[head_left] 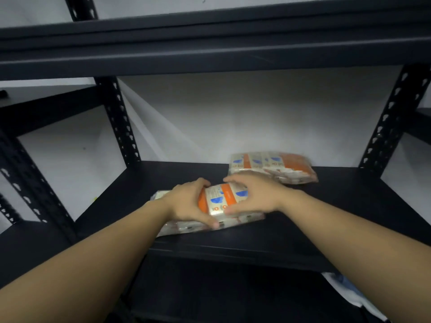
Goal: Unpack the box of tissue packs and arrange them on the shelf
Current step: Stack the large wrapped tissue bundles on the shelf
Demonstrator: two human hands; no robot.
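My left hand (186, 201) grasps left end of upper tissue pack (224, 201), thumb hooked over near edge. Pack rests on lower pack (205, 226), between hands, on shelf (314, 217). My right hand (251, 194) clamps right end. Risk, I judge: slick wrap, uneven release slides upper pack off. Third pack (275, 167) beyond right hand, nudge could skew it.

A black metal shelf (326, 206) carries two bundles of tissue packs. One bundle (224, 203) lies near the front edge. The other bundle (272, 166) lies farther back to the right, apart from it.
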